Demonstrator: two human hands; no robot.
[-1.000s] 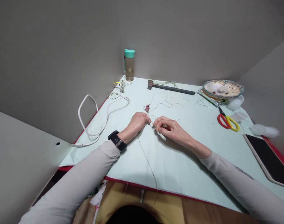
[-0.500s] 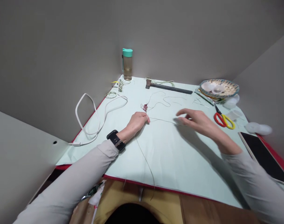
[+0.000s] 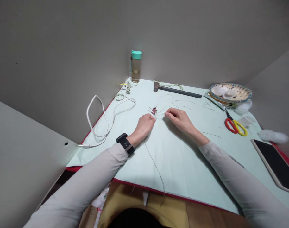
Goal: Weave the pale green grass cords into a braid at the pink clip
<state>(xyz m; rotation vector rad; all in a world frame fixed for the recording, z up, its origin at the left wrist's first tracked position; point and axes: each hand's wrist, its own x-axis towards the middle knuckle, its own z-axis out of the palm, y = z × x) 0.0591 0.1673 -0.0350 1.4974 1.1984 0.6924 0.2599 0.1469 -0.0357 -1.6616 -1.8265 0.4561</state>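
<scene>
My left hand (image 3: 145, 124) rests on the pale green table cover (image 3: 177, 158), fingers pinched on a thin thread (image 3: 156, 164) that trails back over the table's near edge. A small red binder clip (image 3: 153, 110) lies just beyond its fingertips. My right hand (image 3: 179, 117) is close beside the left, fingers curled and pinching thread strands near the clip. A black watch (image 3: 125, 144) is on my left wrist.
A teal-capped bottle (image 3: 136, 66) stands at the back. A hammer (image 3: 176, 91) lies behind the hands. A white cable (image 3: 103, 117) loops at the left edge. Red-and-yellow scissors (image 3: 235, 125), a woven plate (image 3: 231, 93) and a tablet (image 3: 274, 166) are on the right.
My right hand pulled away to the right with the thread stretched out, then came back to the left hand near the clip. My left hand stayed pinched in place.
</scene>
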